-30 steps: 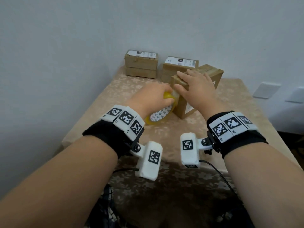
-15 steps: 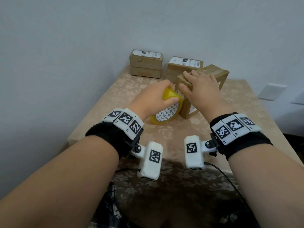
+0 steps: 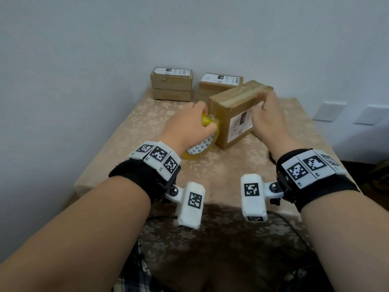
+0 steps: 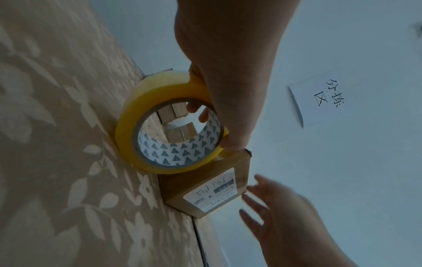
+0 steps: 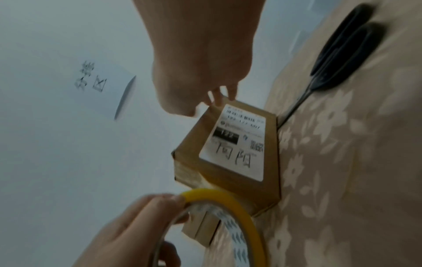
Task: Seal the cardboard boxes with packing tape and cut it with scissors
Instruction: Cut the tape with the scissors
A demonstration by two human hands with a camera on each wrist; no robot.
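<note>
Soft even daylight, head view clear; wrist views dimmer, bluish, wide-angle warped; right hand motion-blurred.

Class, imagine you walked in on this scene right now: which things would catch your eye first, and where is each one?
First, the bright yellow tape roll gripped by the left hand, pressed against the near end of the cardboard box at mid-table. The right hand touches that box's far right side. Black-handled scissors lie on the floral tablecloth just behind the box.

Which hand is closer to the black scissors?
Right. The right hand is at the box's far side, where the scissors lie; the left hand grips the tape roll opposite.
</note>
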